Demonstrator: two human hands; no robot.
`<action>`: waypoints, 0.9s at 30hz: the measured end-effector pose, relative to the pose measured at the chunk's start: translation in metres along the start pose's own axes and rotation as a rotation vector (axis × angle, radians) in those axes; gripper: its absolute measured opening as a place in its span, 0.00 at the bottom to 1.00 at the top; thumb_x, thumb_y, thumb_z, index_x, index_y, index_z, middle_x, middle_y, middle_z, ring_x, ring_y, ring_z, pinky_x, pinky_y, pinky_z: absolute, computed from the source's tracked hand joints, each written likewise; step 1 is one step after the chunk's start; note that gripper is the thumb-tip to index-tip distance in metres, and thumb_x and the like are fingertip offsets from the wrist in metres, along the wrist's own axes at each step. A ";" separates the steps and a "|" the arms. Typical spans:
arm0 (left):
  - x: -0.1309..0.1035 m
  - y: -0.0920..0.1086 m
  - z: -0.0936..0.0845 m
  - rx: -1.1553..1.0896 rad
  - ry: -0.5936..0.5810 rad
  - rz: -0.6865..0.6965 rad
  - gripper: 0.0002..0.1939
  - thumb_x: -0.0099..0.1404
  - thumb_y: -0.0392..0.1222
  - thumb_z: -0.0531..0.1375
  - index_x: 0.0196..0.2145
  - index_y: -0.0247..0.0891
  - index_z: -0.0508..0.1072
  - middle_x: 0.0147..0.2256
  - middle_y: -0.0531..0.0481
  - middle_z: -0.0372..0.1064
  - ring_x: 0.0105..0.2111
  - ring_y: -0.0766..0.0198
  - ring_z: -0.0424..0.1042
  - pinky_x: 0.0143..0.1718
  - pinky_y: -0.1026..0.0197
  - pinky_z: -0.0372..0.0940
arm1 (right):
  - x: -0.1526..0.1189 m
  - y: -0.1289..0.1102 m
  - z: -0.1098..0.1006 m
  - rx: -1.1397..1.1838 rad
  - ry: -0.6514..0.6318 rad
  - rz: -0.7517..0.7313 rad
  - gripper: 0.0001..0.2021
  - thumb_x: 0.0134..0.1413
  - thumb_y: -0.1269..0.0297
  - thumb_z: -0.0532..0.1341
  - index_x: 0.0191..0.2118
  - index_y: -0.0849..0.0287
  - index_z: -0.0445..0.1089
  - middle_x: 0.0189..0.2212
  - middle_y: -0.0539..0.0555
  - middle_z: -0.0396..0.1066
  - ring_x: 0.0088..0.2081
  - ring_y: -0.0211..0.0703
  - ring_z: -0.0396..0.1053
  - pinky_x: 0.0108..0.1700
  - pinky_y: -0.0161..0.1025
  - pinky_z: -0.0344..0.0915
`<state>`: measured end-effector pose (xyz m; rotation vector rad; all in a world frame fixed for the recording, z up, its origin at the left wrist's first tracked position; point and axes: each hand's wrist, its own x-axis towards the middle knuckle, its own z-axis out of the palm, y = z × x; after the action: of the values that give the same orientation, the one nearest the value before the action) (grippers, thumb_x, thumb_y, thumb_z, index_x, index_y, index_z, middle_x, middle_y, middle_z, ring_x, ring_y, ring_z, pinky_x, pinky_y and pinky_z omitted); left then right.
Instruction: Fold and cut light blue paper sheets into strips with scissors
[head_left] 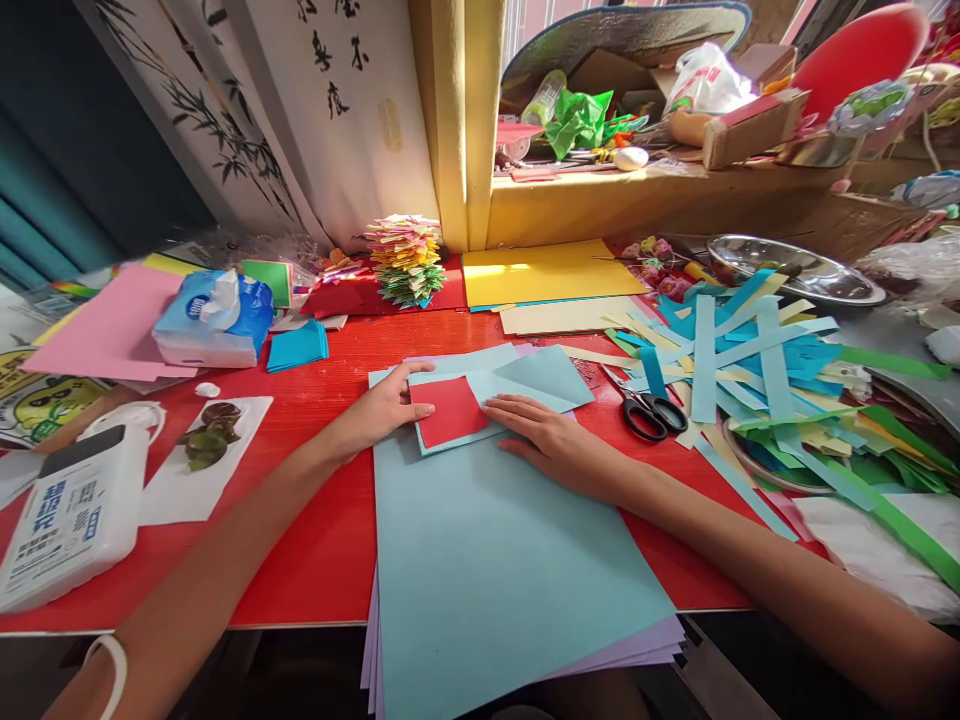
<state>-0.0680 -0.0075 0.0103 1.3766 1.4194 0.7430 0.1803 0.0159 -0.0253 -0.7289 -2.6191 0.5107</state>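
Observation:
A red paper square (450, 411) lies on the left part of a creased light blue paper piece (536, 378). My left hand (379, 405) holds the left edge of both, its thumb on the red square and its index finger along the top edge. My right hand (551, 440) rests with outstretched fingers on the light blue piece, just right of the red square. Beneath them is a large light blue sheet (510, 560) on a stack with lilac sheets (626, 655). Black-handled scissors (654, 415) lie right of my right hand.
Blue, cream and green paper strips (739, 350) heap at the right, near a metal bowl (795, 268). A tissue pack (214, 318), small blue squares (298, 345) and a white box (75, 515) stand left. A layered paper stack (407, 260) stands at the back beside yellow sheets (551, 273).

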 end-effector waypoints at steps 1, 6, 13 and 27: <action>0.000 0.000 0.000 0.008 -0.002 -0.005 0.34 0.53 0.47 0.62 0.56 0.44 0.57 0.33 0.50 0.69 0.34 0.61 0.71 0.31 0.62 0.66 | 0.000 0.000 0.000 0.000 0.001 0.002 0.22 0.61 0.58 0.47 0.60 0.56 0.55 0.58 0.55 0.58 0.60 0.47 0.51 0.60 0.49 0.53; 0.000 0.001 -0.001 0.013 -0.063 -0.056 0.30 0.55 0.49 0.60 0.56 0.46 0.60 0.37 0.50 0.71 0.36 0.59 0.72 0.31 0.61 0.67 | 0.000 0.000 0.000 -0.017 0.003 0.001 0.23 0.61 0.58 0.47 0.59 0.60 0.57 0.58 0.57 0.57 0.61 0.47 0.51 0.61 0.48 0.52; -0.003 0.005 -0.003 0.107 -0.069 -0.016 0.27 0.53 0.49 0.61 0.52 0.47 0.67 0.56 0.52 0.60 0.50 0.54 0.65 0.44 0.61 0.66 | -0.001 0.000 0.001 -0.060 0.000 -0.015 0.23 0.62 0.58 0.46 0.59 0.62 0.56 0.58 0.58 0.57 0.61 0.47 0.51 0.60 0.49 0.53; -0.002 0.005 0.000 0.132 -0.001 0.005 0.25 0.53 0.47 0.61 0.49 0.45 0.70 0.54 0.50 0.62 0.52 0.51 0.63 0.46 0.57 0.64 | -0.002 -0.003 0.000 -0.163 -0.011 -0.066 0.20 0.63 0.62 0.45 0.58 0.54 0.59 0.58 0.57 0.57 0.60 0.48 0.51 0.58 0.49 0.56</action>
<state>-0.0664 -0.0090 0.0151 1.4810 1.4869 0.6615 0.1810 0.0125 -0.0245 -0.6875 -2.7080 0.2850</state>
